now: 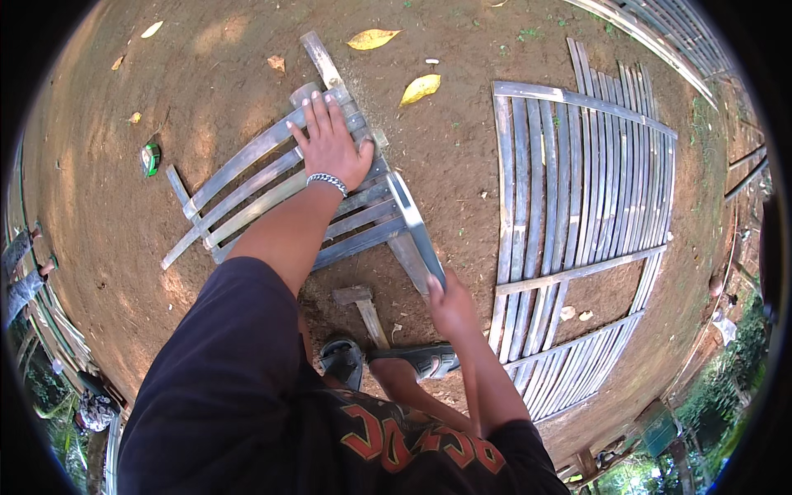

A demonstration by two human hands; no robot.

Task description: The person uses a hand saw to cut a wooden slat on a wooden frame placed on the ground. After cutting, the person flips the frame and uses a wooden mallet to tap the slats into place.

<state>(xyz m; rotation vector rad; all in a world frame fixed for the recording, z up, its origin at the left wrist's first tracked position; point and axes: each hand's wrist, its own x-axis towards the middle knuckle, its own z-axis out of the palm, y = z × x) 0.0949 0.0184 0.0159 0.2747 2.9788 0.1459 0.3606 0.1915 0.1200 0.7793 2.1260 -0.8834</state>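
Observation:
My left hand [332,148], with a chain bracelet at its wrist, lies flat with fingers apart on a small panel of bamboo slats [256,198]. The slats are nailed side by side across a bamboo crosspiece [323,59] that sticks out beyond them at the far end. In my right hand [452,307] is a handsaw [417,224], gripped at its near end. Its long, narrow blade slants away to the upper left and lies against the panel's right edge. Whether the teeth are in the bamboo I cannot tell.
A larger bamboo slat panel [569,190] lies on the dirt to the right. A green tape measure [150,159] is at the left. A T-shaped wooden piece [369,315] lies by my sandals [342,363]. Yellow leaves [373,39] dot the ground beyond.

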